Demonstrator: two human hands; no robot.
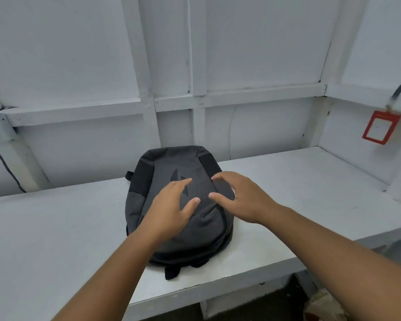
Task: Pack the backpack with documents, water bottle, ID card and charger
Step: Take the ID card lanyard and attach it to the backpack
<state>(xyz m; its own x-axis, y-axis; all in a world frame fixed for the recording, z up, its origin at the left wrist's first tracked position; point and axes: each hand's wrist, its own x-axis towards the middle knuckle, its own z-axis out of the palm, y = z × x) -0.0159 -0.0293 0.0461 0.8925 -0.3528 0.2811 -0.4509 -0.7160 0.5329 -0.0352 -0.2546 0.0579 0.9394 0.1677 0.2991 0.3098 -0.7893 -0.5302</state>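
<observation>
1. The grey backpack lies flat on the white desk, its dark angular emblem too dim to read.
2. Over the backpack, the left hand and right hand spread their fingers loosely, grasping nothing.
3. Up and right of the backpack, a red ID card holder hangs on the wall.

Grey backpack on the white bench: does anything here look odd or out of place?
Nothing looks damaged or spilled. The grey fabric backpack lies flat on the white bench. Only the red-framed card holder hangs tilted on the right wall.
</observation>
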